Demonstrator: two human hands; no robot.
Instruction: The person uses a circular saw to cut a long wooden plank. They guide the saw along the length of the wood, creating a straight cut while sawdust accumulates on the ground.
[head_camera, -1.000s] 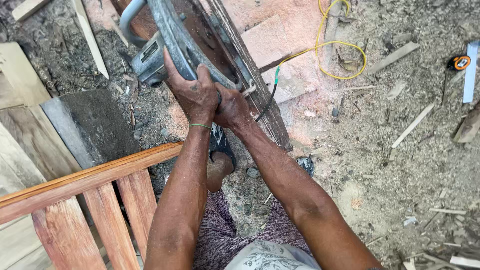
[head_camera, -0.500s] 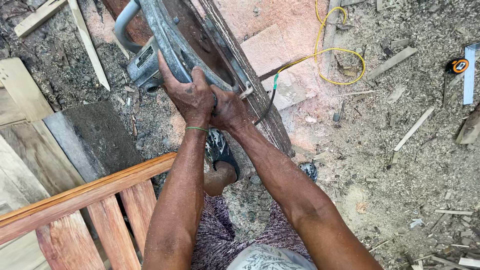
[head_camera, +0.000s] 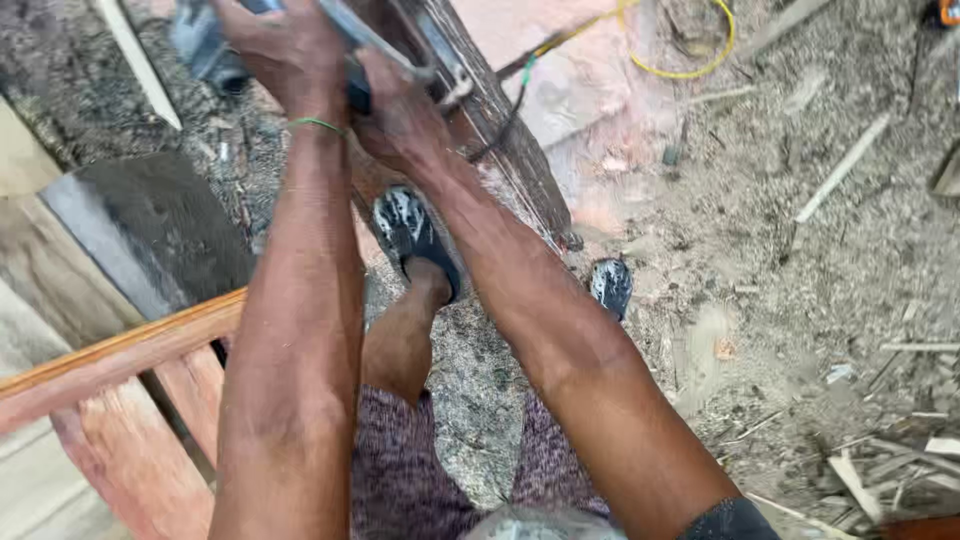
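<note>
Your left hand (head_camera: 290, 50) closes its grip over the grey body of a power tool (head_camera: 205, 45) at the top left of the frame, a thin green band on that wrist. Your right hand (head_camera: 400, 110) sits just beside it, wrapped around the tool's metal bar (head_camera: 375, 35). Both press against a dark wooden beam (head_camera: 500, 150) slanting from the top centre down toward the middle. Below, your speckled sandals (head_camera: 415, 235) stand on the sawdust-covered ground (head_camera: 800, 300). A reddish wooden railing (head_camera: 110, 355) crosses the lower left, and a yellow cord (head_camera: 690, 70) loops at the top right.
</note>
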